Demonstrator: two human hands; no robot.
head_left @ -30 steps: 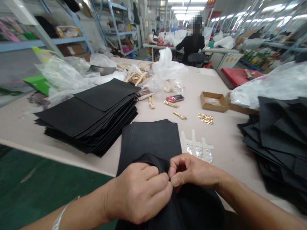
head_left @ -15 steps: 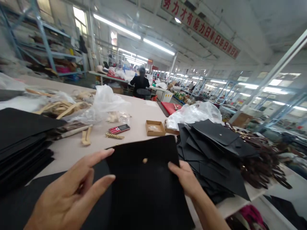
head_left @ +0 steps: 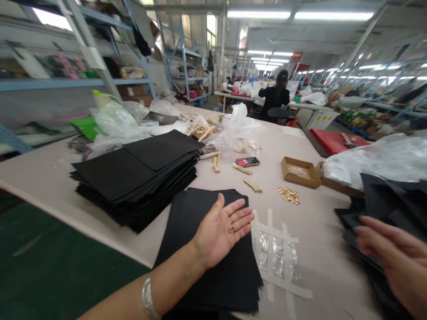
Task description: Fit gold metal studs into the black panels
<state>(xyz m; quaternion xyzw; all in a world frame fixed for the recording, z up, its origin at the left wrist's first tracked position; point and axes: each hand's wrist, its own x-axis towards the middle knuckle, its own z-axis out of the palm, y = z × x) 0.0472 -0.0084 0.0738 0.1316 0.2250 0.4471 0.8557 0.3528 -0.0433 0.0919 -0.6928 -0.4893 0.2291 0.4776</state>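
Observation:
Palm up and empty, my left hand rests over a stack of black sheets, its fingers stretched out and a ring on one of them. My right hand is at the right edge, slightly blurred. Its fingers reach out beside a loose pile of black pieces, and nothing shows in them. Between the hands, clear plastic strips lie under crossed bands of tape on the table. Beyond them is a scatter of small gold metal pieces, with a short gold row to its left.
A taller stack of black sheets stands at left. Farther back are a red mobile phone, an open cardboard box, tan strips and plastic bags. A person sits at another table.
The black piece with a gold stud is out of my hands. My right hand has moved away to the right, by the pile. The view has swung left and down.

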